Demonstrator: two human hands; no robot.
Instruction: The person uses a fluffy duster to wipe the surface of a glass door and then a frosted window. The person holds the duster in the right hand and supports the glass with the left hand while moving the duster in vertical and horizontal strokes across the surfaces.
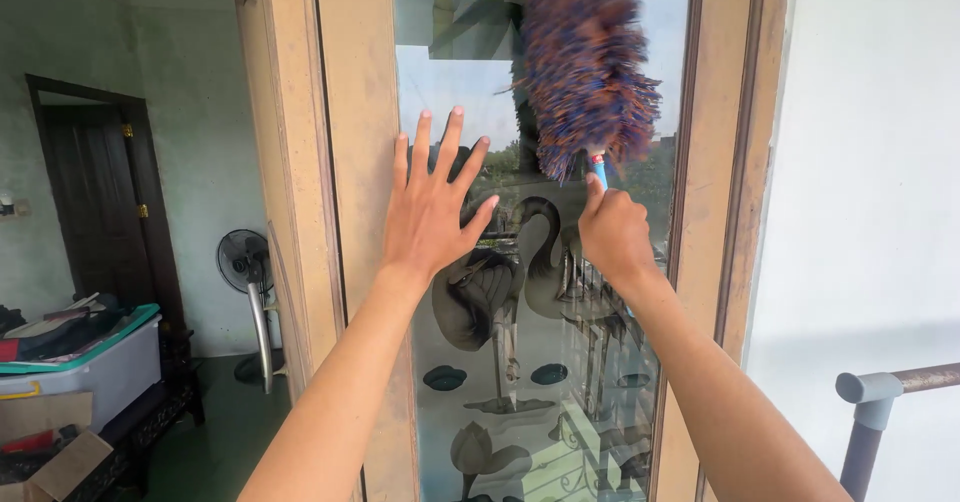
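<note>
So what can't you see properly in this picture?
- Duster: its top is cut off by the picture's upper edge in the head view.
- Duster handle: mostly hidden inside the right hand.
- Glass door: the etched bird is partly covered by both arms and the left hand.
- Things on the white box: too small to tell.
- Railing: cut off at the right edge.

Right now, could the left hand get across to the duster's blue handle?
Probably yes. The left hand lies flat and open on the glass door, beside the blue handle the right hand grips; nothing lies between them.
</note>
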